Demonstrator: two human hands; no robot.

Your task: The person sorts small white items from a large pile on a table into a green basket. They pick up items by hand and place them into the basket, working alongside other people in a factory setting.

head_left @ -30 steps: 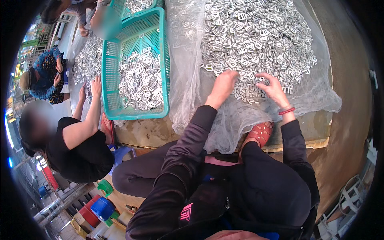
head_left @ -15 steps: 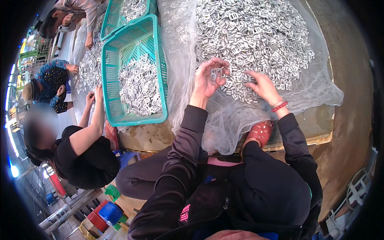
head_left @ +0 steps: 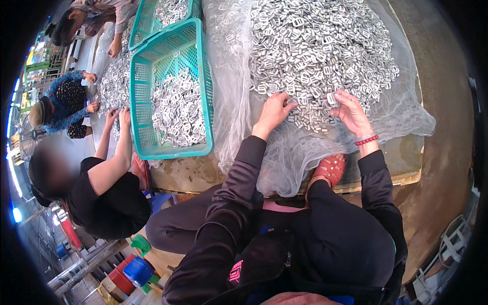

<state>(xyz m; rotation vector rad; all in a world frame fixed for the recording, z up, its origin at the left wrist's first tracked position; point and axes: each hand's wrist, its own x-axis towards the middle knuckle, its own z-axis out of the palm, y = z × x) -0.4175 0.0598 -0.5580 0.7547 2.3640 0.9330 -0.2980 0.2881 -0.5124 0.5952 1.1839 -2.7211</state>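
The left hand (head_left: 274, 109) rests palm-down, fingers loosely curled, on the near edge of the heap of grey metal buckles (head_left: 315, 46) on the mesh sheet (head_left: 406, 114) covering the worktop. The right hand (head_left: 351, 112) seems to pinch one buckle (head_left: 331, 98) between thumb and fingertips.

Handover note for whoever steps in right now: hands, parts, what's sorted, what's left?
Left hand: palm down at the near edge of the big heap of small silver metal buckles, fingers curled; grip unclear.
Right hand: pinching one buckle at the fingertips, red bead bracelet on its wrist.
The heap lies on sheer white netting over the low work platform.
Done: the teal plastic basket to the left holds a shallow layer of buckles.
Left: nearly the whole heap.
A co-worker in a black shirt works a separate pile to the left.
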